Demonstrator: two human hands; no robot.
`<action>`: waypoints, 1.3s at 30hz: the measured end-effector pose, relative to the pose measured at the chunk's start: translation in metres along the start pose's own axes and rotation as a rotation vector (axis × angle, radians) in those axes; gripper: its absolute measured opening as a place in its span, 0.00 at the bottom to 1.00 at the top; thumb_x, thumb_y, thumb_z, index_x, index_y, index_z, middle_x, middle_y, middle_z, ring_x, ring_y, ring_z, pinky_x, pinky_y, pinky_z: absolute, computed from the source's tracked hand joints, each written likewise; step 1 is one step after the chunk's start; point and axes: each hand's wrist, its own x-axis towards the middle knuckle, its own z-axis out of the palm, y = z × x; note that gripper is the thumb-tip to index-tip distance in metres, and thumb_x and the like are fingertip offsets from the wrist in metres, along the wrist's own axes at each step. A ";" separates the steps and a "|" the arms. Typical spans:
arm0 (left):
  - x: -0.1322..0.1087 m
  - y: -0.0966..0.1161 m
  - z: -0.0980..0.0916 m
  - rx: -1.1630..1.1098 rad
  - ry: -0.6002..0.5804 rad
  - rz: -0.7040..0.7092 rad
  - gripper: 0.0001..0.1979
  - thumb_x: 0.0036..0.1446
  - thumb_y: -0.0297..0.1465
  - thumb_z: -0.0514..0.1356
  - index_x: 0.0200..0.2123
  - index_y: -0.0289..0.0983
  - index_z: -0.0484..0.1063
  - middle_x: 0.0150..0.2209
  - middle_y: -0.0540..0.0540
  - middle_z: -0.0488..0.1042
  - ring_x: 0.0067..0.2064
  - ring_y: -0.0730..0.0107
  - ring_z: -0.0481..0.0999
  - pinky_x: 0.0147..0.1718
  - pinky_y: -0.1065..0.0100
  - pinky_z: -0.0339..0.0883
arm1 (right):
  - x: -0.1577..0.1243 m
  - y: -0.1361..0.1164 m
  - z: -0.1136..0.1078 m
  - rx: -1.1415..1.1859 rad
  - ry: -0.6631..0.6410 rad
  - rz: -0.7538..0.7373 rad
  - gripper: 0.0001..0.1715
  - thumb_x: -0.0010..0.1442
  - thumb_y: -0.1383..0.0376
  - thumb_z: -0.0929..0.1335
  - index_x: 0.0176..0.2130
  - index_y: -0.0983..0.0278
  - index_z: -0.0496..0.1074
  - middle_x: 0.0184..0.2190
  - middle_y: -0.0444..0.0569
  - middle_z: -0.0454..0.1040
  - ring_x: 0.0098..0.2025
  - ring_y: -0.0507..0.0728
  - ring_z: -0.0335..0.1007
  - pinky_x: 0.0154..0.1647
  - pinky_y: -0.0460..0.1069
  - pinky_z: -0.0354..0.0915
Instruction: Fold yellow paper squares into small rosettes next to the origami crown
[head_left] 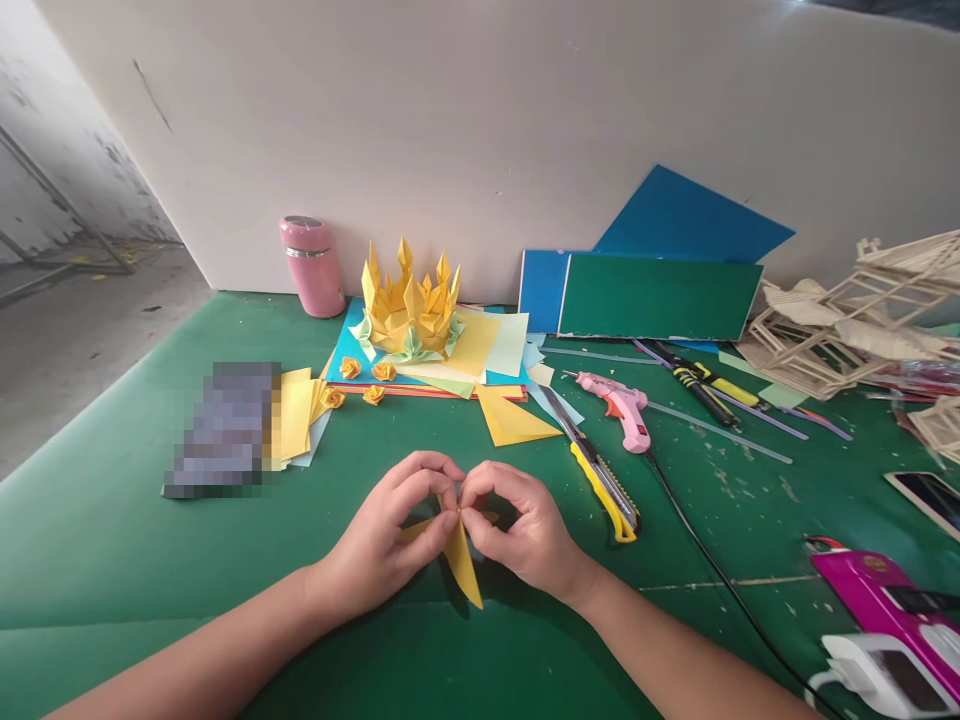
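Note:
Between my two hands is a piece of folded yellow paper [463, 570], with long pointed flaps hanging down and out to the sides. My left hand [405, 520] pinches it near its centre with thumb and forefinger. Opposite, my right hand [517, 520] pinches the same centre, and the fingertips of both hands nearly meet. The fingers hide the folds there. Beyond the hands stands a yellow folded-paper crown [409, 305] with pale green paper leaves [415, 345] at its base. Several small yellow paper roses [350, 368] lie in front of it.
A yellow utility knife [600, 485] and a pink glue gun [619, 405] with a trailing cord lie to the right. Yellow paper sheets [294, 415] lie left, a folded yellow piece [514, 418] ahead. A pink flask [313, 270] stands behind; a magenta power strip [877, 600] is near right.

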 end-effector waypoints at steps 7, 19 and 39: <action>0.000 0.001 0.000 0.001 0.002 -0.078 0.04 0.57 0.27 0.54 0.30 0.40 0.63 0.29 0.50 0.70 0.31 0.71 0.70 0.32 0.69 0.67 | 0.000 0.004 -0.003 0.019 0.005 0.072 0.06 0.55 0.66 0.64 0.26 0.62 0.67 0.24 0.44 0.69 0.27 0.52 0.65 0.28 0.46 0.63; 0.001 0.000 0.002 -0.141 0.073 -0.153 0.04 0.57 0.29 0.55 0.28 0.39 0.66 0.30 0.48 0.70 0.31 0.71 0.71 0.30 0.70 0.69 | 0.000 0.006 -0.005 0.060 0.011 0.108 0.06 0.57 0.64 0.65 0.30 0.62 0.70 0.27 0.47 0.73 0.31 0.54 0.69 0.33 0.48 0.67; 0.004 -0.001 0.001 -0.508 0.146 -0.479 0.13 0.47 0.40 0.65 0.29 0.37 0.69 0.26 0.52 0.69 0.26 0.75 0.70 0.25 0.73 0.68 | 0.000 0.009 -0.002 0.194 -0.012 0.223 0.08 0.52 0.63 0.71 0.35 0.63 0.74 0.30 0.46 0.74 0.31 0.52 0.70 0.33 0.47 0.70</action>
